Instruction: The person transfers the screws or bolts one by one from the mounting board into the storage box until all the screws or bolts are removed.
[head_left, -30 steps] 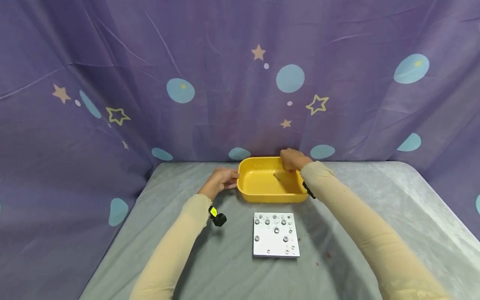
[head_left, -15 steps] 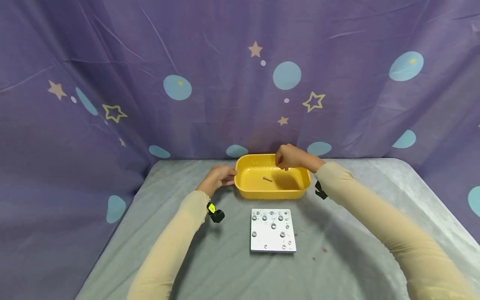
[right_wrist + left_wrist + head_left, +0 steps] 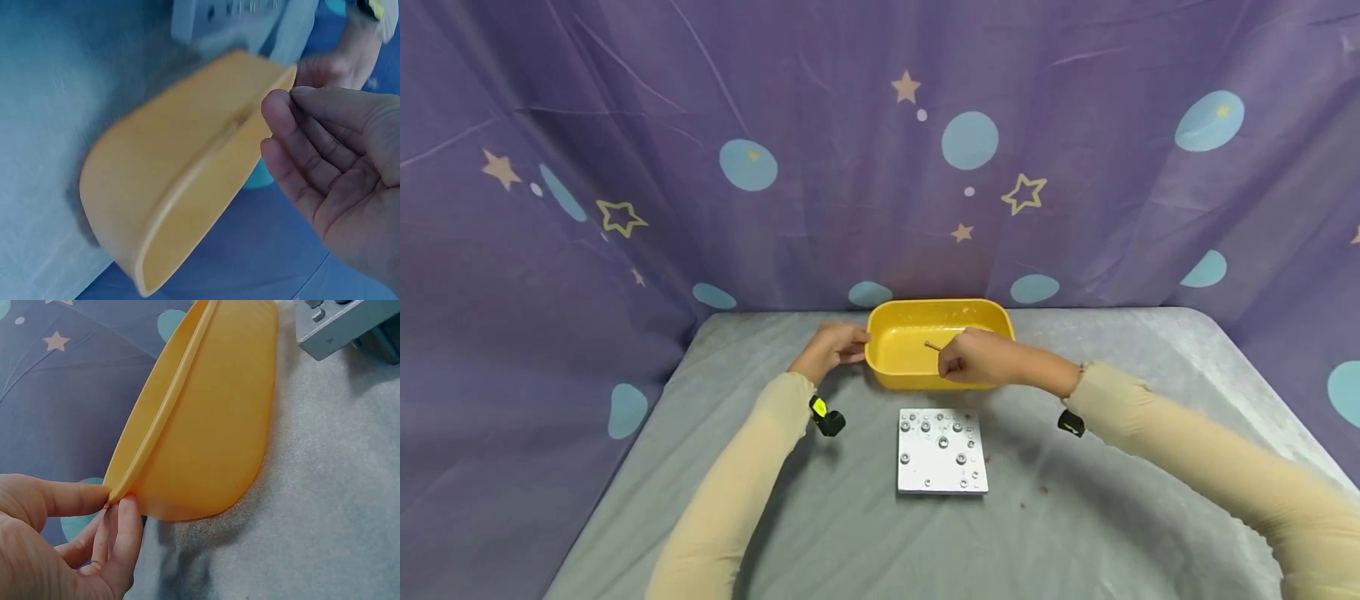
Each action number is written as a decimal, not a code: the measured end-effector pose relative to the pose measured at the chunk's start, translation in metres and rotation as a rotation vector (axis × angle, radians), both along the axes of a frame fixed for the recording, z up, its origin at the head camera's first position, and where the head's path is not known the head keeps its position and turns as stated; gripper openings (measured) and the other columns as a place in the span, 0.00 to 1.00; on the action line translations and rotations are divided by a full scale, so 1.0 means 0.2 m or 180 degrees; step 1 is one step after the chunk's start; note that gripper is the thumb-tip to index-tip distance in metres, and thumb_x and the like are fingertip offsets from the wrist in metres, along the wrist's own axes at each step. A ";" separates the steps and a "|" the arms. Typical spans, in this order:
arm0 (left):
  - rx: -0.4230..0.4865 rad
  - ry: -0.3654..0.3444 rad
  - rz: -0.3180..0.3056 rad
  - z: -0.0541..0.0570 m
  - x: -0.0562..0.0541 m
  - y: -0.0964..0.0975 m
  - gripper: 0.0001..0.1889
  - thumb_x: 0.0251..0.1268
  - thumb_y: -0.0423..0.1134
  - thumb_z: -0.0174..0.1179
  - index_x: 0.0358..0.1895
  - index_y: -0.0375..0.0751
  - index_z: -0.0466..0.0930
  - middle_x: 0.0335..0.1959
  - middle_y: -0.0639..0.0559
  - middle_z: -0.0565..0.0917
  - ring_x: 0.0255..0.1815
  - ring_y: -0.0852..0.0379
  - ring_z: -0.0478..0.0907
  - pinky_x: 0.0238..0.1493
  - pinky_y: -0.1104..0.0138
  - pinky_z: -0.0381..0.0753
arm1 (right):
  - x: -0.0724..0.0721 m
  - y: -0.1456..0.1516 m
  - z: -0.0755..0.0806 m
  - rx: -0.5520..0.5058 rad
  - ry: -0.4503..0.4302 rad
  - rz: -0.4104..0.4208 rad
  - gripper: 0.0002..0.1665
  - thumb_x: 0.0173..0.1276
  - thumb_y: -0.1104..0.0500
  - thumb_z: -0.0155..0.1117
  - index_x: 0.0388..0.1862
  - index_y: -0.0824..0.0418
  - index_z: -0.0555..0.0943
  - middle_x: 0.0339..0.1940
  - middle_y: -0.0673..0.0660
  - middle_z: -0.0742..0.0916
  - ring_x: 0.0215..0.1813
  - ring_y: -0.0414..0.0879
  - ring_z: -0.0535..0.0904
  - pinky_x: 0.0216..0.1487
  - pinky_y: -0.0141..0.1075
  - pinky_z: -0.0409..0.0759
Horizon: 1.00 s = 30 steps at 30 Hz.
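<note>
A yellow plastic bin [image 3: 887, 379] stands at the back of the table. My left hand [image 3: 833, 343] pinches its left rim, thumb above and fingers below, as the left wrist view shows. Over the bin's front right part is my right hand [image 3: 973, 357], its fingers curled. The right wrist view shows the right thumb and forefinger [image 3: 282, 112] meeting at the tips; I cannot tell whether a small thing is between them. Just left of that hand a small screw [image 3: 931, 345] shows against the bin's floor, its other end hidden by the hand.
In front of the bin lies a square silvery metal block [image 3: 928, 475] fitted with several socket-head screws of different sizes. A grey cloth covers the table [image 3: 820, 517]. Directly behind hangs a purple curtain [image 3: 835, 242] with stars and blue dots.
My right hand has come up from the bin's right end and moved forward and left over its front edge. The screw in the bin has shifted left. My left hand stays on the rim.
</note>
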<state>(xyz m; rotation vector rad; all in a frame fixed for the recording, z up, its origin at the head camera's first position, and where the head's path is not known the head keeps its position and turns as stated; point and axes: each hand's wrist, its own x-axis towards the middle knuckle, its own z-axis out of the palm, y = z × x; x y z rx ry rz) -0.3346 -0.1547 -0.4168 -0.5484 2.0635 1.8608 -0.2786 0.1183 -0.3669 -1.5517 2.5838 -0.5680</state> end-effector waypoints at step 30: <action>0.0051 -0.0032 -0.0014 0.01 0.00 0.00 0.21 0.67 0.26 0.62 0.64 0.31 0.79 0.31 0.50 0.87 0.24 0.62 0.82 0.28 0.71 0.87 | 0.24 0.07 -0.12 0.0666 -0.0642 0.0098 0.08 0.58 0.65 0.78 0.28 0.54 0.86 0.24 0.43 0.85 0.27 0.30 0.73 0.31 0.24 0.76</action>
